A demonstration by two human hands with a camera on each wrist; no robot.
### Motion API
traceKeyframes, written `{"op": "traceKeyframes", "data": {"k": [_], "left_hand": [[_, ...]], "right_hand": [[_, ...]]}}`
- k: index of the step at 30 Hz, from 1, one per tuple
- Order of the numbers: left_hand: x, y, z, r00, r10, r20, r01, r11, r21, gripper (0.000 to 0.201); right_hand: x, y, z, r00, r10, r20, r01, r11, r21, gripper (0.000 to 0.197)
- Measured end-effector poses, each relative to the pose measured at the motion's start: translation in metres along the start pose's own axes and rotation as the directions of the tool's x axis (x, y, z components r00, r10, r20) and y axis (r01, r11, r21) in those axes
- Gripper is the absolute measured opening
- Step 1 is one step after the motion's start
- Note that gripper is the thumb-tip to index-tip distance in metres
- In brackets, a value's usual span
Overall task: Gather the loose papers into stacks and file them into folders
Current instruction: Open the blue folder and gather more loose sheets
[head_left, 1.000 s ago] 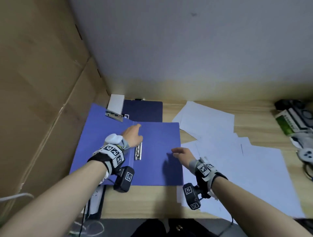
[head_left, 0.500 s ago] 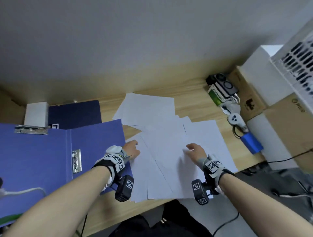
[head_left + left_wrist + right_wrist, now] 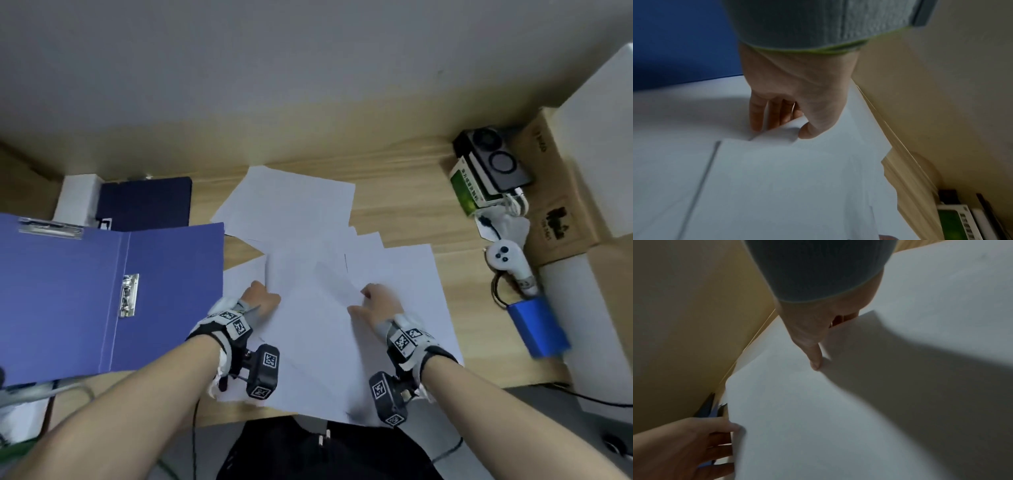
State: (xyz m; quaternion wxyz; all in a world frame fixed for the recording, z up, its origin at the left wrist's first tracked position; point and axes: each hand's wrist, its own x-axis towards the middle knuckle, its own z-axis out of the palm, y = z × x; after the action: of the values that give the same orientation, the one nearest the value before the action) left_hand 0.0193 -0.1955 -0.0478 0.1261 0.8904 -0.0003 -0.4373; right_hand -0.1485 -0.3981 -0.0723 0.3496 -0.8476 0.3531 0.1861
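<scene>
Several loose white papers [image 3: 291, 205] lie overlapping across the middle of the wooden desk [image 3: 404, 212]. An open blue folder [image 3: 68, 291] with a metal clip [image 3: 128, 294] lies flat at the left, and a dark navy folder [image 3: 147, 202] sits behind it. My left hand [image 3: 262, 296] pinches the left edge of the top sheet [image 3: 308, 325], thumb [image 3: 807, 131] above and fingers below. My right hand [image 3: 376, 298] pinches the same sheet [image 3: 818, 418] on its right side, with the thumb [image 3: 816, 361] on top. The sheet's edges are lifted slightly.
At the right stand a green box [image 3: 467, 190], a black device [image 3: 493, 161], a white controller [image 3: 507, 257], a blue battery pack [image 3: 537, 325] and cardboard boxes [image 3: 555, 192]. A white box [image 3: 77, 198] sits rear left. Cables hang at the front left.
Both hands left the blue folder and moved right onto the papers. They now pinch the edges of the top sheet. The view swung right.
</scene>
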Motion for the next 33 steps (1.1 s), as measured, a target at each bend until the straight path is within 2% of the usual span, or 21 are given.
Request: {"op": "traceKeyframes", "data": {"k": [2, 5, 7, 9, 13, 14, 15, 17, 18, 19, 20, 21, 22, 24, 25, 27, 30, 32, 33], "left_hand": [[-0.007, 0.001, 0.004, 0.998, -0.052, -0.043, 0.048, 0.996, -0.073, 0.017], [-0.017, 0.001, 0.009, 0.994, -0.055, -0.092, 0.042, 0.989, -0.144, 0.029], [-0.018, -0.002, 0.011, 0.991, -0.041, -0.128, 0.014, 0.979, -0.201, 0.038], [-0.016, -0.001, 0.010, 0.988, -0.025, -0.152, -0.006, 0.979, -0.203, 0.045], [-0.013, 0.008, 0.005, 0.997, 0.025, -0.078, -0.033, 0.994, -0.102, 0.037], [-0.012, 0.011, 0.006, 0.998, 0.016, -0.062, -0.021, 0.996, -0.083, 0.027], [-0.016, 0.015, 0.005, 0.998, 0.033, -0.055, -0.036, 0.998, -0.055, 0.008], [-0.014, 0.023, 0.010, 0.997, 0.015, -0.070, -0.017, 0.999, -0.031, 0.035], [-0.013, 0.025, 0.014, 0.997, -0.004, -0.071, 0.001, 0.999, -0.050, 0.035], [-0.018, 0.029, 0.015, 0.998, -0.008, -0.059, 0.005, 0.998, -0.063, 0.019], [-0.018, 0.030, 0.018, 0.999, -0.015, -0.045, 0.012, 0.998, -0.055, 0.012], [-0.019, 0.031, 0.023, 0.999, -0.032, -0.042, 0.029, 0.997, -0.065, 0.034], [-0.019, 0.031, 0.028, 0.998, -0.043, -0.046, 0.038, 0.995, -0.097, 0.047], [-0.019, 0.033, 0.034, 0.996, -0.059, -0.063, 0.047, 0.984, -0.170, 0.057], [-0.019, 0.035, 0.036, 0.996, -0.066, -0.068, 0.052, 0.980, -0.192, 0.058], [-0.018, 0.036, 0.039, 0.994, -0.078, -0.071, 0.060, 0.973, -0.221, 0.050], [-0.021, 0.043, 0.042, 0.996, -0.048, -0.079, 0.030, 0.976, -0.215, 0.004], [-0.018, 0.045, 0.048, 0.997, -0.050, -0.055, 0.031, 0.951, -0.307, 0.022], [-0.019, 0.046, 0.051, 0.998, -0.042, -0.049, 0.017, 0.905, -0.425, 0.020]], "right_hand": [[-0.001, -0.001, 0.006, 1.000, -0.002, -0.004, 0.002, 0.989, 0.149, 0.024], [0.004, 0.006, 0.009, 0.996, -0.062, 0.060, 0.037, 0.936, 0.350, 0.024], [0.005, 0.011, 0.000, 0.991, -0.107, 0.081, 0.069, 0.922, 0.380, 0.020], [0.010, 0.023, -0.014, 0.992, -0.114, 0.050, 0.086, 0.919, 0.384, 0.024], [0.010, 0.056, -0.050, 0.995, -0.024, -0.096, 0.051, 0.954, 0.297, 0.042], [0.007, 0.067, -0.060, 0.991, 0.015, -0.131, 0.017, 0.970, 0.243, 0.046], [0.004, 0.078, -0.068, 0.986, 0.049, -0.162, -0.016, 0.979, 0.202, 0.047], [0.000, 0.099, -0.077, 0.966, 0.123, -0.226, -0.089, 0.984, 0.157, 0.043], [-0.005, 0.104, -0.077, 0.949, 0.186, -0.253, -0.150, 0.976, 0.157, 0.037], [-0.007, 0.110, -0.074, 0.929, 0.237, -0.286, -0.193, 0.966, 0.172, 0.032], [-0.011, 0.110, -0.070, 0.903, 0.299, -0.308, -0.244, 0.948, 0.204, 0.037], [-0.014, 0.110, -0.065, 0.883, 0.350, -0.312, -0.280, 0.928, 0.246, 0.047], [-0.017, 0.107, -0.061, 0.872, 0.395, -0.290, -0.322, 0.908, 0.268, 0.056], [-0.020, 0.102, -0.054, 0.871, 0.436, -0.225, -0.379, 0.889, 0.255, 0.065], [-0.019, 0.102, -0.049, 0.882, 0.424, -0.206, -0.386, 0.900, 0.203, 0.063], [-0.019, 0.101, -0.042, 0.901, 0.397, -0.176, -0.374, 0.915, 0.150, 0.049], [-0.025, 0.094, -0.035, 0.900, 0.395, -0.184, -0.323, 0.888, 0.327, 0.026], [-0.026, 0.086, -0.030, 0.901, 0.383, -0.202, -0.268, 0.860, 0.434, 0.022], [-0.024, 0.083, -0.026, 0.903, 0.368, -0.222, -0.231, 0.850, 0.473, 0.024]]}}
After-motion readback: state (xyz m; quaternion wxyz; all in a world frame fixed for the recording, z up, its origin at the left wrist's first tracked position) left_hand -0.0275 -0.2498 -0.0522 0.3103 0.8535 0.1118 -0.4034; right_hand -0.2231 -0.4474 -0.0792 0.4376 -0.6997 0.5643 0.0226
